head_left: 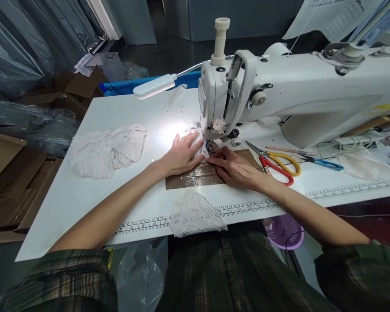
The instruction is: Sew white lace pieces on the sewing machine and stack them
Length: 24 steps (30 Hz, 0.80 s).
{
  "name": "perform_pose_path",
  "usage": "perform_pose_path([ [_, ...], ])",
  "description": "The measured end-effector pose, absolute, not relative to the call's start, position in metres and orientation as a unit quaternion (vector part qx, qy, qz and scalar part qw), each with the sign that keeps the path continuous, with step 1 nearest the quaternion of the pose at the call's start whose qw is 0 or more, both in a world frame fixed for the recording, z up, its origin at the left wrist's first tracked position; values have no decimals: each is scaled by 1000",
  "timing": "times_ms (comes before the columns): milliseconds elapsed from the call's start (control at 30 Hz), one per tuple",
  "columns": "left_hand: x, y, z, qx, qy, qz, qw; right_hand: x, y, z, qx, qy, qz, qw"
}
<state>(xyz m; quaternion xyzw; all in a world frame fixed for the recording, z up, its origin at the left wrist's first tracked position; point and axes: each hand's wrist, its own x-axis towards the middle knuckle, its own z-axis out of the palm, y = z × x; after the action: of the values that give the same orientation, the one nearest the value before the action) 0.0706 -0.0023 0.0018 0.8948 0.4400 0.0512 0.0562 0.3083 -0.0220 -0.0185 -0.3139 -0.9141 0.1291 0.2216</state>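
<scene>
A white sewing machine point(214, 95) stands over a small piece of white lace point(200, 147) at its needle. My left hand point(183, 155) lies flat on the lace, fingers spread, just left of the presser foot. From the right, my right hand point(233, 168) has its fingers drawn together at the lace's edge, close to the foot; the fingertips seem to pinch it. Both hands rest over a brown taped sheet point(201, 177) on the table. A folded lace piece point(196, 214) hangs at the front edge. The needle tip is hidden.
A heap of white lace point(107, 151) lies on the white table point(68, 208) at left. Red-and-yellow scissors point(276, 162) and blue-handled snips point(326, 164) lie right. A lamp point(154, 86) reaches over the table. Cardboard boxes point(16, 186) stand left; a purple basket point(285, 234) sits below.
</scene>
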Motion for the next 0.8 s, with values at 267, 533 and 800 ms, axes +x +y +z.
perform_pose_path([
  [267, 75, 8, -4, 890, 449, 69, 44, 299, -24, -16, -362, -910, 84, 186],
  [533, 79, 12, -6, 873, 481, 74, 32, 283, -31, -12, -418, -902, 17, 110],
  [800, 77, 10, -11, 854, 488, 180, 12, 282, -36, -13, -434, -893, 6, 117],
])
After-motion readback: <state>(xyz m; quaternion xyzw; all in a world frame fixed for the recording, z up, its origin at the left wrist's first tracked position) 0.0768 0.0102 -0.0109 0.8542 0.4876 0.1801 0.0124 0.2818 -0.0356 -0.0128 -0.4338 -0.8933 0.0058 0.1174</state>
